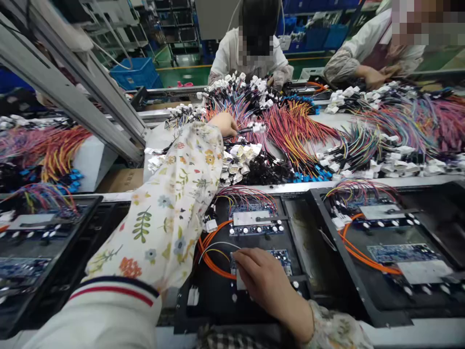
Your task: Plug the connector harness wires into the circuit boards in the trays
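My left hand [225,124] reaches far across the bench in a floral sleeve and pinches a wire harness with a white connector [257,128] out of the pile of coloured harnesses [290,131]. My right hand [262,280] rests low on the black tray [221,300] in front of me, fingers curled down onto a blue circuit board [285,257]; what they grip, if anything, is hidden. Orange wires [210,257] loop beside the board. A second board with round capacitors [256,220] lies further up the same tray.
Another black tray with boards and orange wires [392,242] sits to the right, one more [32,242] to the left. Heaps of wire harnesses [399,131] cover the far bench. Two people work opposite; one person's hands [376,77] rest there. An aluminium frame [72,92] slants at left.
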